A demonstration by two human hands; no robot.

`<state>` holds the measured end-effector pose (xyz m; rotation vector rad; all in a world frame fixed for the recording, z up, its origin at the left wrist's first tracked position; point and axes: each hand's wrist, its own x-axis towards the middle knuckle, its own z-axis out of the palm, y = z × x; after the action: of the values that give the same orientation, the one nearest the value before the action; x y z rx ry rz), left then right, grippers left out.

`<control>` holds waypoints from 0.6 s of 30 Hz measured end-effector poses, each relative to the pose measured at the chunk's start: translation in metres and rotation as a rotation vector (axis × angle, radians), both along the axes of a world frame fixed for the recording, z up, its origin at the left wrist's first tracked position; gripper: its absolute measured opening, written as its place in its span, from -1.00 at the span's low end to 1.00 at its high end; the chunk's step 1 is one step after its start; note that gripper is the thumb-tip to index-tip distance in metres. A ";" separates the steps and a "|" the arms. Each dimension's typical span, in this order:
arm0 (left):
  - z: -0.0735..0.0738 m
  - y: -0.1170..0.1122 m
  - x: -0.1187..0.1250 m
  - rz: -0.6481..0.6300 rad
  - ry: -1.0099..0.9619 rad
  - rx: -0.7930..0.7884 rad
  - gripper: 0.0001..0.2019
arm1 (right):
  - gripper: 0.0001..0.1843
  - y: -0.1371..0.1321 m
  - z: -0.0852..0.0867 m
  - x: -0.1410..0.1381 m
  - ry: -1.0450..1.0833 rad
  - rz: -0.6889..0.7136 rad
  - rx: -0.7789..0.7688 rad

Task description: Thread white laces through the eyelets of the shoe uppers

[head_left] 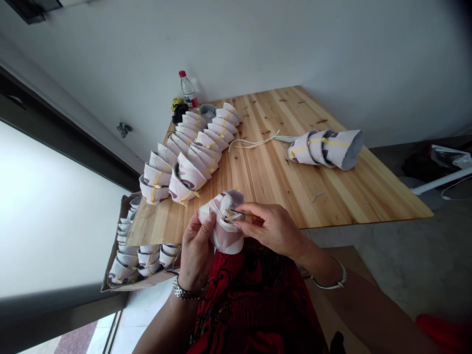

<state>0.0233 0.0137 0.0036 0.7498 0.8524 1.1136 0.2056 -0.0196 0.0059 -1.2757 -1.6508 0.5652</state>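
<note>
Just off the table's front edge, my left hand point(197, 246) grips a pale pink shoe upper point(226, 238) by its side, thumb on top. My right hand point(275, 227) is closed around a thin tool point(252, 216) with a dark shaft and an orange-brown handle. Its tip is at the lacing area of the upper, where a whitish lace point(230, 227) runs across. Whether the tip passes through an eyelet is too small to tell. My right fingertips are close to the lace, but I cannot tell whether they pinch it.
Nested shoe uppers point(206, 152) lie in two rows on the wooden table point(265, 172). More uppers point(332, 147) lie at right, beside loose laces point(254, 143). A bottle point(188, 91) stands at the back. Below left, a cardboard box point(147, 282) holds several uppers.
</note>
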 end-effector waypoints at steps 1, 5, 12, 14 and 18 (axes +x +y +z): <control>0.000 -0.001 0.000 0.005 0.000 -0.005 -0.66 | -0.84 0.001 -0.005 -0.004 0.021 0.004 -0.006; -0.005 -0.005 0.000 0.056 0.001 0.023 -0.66 | -0.86 0.004 -0.015 -0.003 0.021 -0.150 0.094; -0.018 -0.008 0.008 0.187 -0.073 0.030 -0.68 | -0.76 0.010 -0.026 0.002 0.416 -0.302 -0.185; -0.020 -0.008 0.008 0.195 -0.065 0.023 -0.69 | -0.78 0.011 -0.026 0.003 0.420 -0.377 -0.161; -0.017 -0.011 0.008 0.177 -0.054 0.018 -0.70 | -0.82 0.011 -0.014 0.008 0.350 -0.423 -0.093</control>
<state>0.0309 0.0026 -0.0137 0.6659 0.8759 1.2945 0.2135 -0.0089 -0.0086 -1.4487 -1.0399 0.5689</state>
